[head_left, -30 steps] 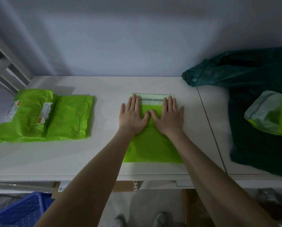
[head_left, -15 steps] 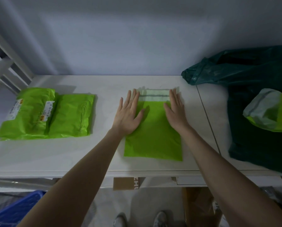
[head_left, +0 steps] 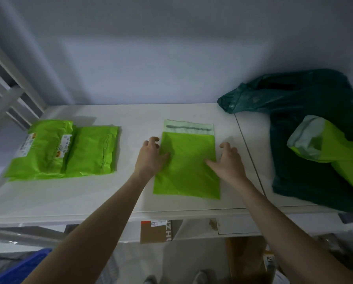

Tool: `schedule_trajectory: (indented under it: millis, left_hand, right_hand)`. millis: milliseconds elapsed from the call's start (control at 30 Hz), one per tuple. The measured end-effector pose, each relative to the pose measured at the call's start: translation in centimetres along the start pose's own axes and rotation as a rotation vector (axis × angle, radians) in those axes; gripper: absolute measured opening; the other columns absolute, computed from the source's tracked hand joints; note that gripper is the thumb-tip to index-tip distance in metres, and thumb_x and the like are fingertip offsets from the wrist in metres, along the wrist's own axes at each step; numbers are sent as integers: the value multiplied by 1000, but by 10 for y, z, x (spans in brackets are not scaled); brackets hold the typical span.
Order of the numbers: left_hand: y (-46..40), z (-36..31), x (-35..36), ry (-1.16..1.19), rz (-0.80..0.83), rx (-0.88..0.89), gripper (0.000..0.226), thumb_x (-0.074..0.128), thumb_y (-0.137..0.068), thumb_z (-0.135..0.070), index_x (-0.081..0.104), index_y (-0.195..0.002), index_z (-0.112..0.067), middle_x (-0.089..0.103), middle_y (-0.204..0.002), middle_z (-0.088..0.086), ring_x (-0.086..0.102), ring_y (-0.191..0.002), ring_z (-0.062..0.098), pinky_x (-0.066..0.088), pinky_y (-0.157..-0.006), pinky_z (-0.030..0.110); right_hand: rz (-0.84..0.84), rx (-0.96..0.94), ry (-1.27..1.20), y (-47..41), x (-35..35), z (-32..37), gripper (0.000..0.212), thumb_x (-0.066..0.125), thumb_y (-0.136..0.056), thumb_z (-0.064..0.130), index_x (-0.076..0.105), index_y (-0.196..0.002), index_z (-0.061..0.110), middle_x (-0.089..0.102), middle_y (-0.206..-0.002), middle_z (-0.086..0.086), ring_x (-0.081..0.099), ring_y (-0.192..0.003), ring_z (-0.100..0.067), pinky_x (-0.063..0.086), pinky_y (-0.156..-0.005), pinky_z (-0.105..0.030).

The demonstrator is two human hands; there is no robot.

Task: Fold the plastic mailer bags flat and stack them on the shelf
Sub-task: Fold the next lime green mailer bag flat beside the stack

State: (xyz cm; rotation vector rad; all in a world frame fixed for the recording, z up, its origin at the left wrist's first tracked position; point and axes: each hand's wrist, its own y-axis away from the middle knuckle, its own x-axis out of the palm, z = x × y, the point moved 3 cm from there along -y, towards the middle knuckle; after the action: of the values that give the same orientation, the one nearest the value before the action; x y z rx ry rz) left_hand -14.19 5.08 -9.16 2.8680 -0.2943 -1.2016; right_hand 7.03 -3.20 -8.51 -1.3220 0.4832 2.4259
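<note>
One mailer (head_left: 187, 162) flattened, not yet folded
Left hand (head_left: 149, 158) and right hand (head_left: 228, 162) bracket it, fingers loosely curled, gripping nothing; stack (head_left: 65, 148) waits; more remain in sack (head_left: 306, 140).

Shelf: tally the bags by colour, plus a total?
Light green bags: 4. One flat in the middle, two folded on the left, one inside the dark bag on the right.
Dark green bags: 1, the big bag on the right.
Total: 5.

Head camera looks steeply down, close over the shelf (head_left: 73, 199), perhaps slightly blurred.
</note>
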Motion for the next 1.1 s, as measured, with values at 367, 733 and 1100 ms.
schedule_trajectory:
  millis: [367,733,1100]
  left_hand:
    - [3,-13,5,110,-6,-284,60,65,-81,-12,42,-136,-8,48,-130,11,55,-111,29,47,-89,34]
    - [-8,-11,-8,559,96,-276,16,68,-79,-3,67,-75,-18,67,-73,-1,63,-70,13,52,-65,20]
    - [-15,-13,-9,684,211,-290,15,62,-85,1,64,-87,-14,69,-60,-1,64,-48,4,51,-50,14]
  right_hand:
    - [88,148,-119,-2,10,9,67,71,-78,22,33,-130,7,49,-123,-16,51,-112,-34,46,-87,-39]
    - [98,229,-364,-18,4,5,34,75,-70,9,63,-102,6,66,-107,-14,62,-99,-28,49,-82,-32]
    - [113,216,-810,-34,-6,17,21,58,-80,-6,55,-77,14,63,-86,-15,62,-52,-21,48,-42,-23]
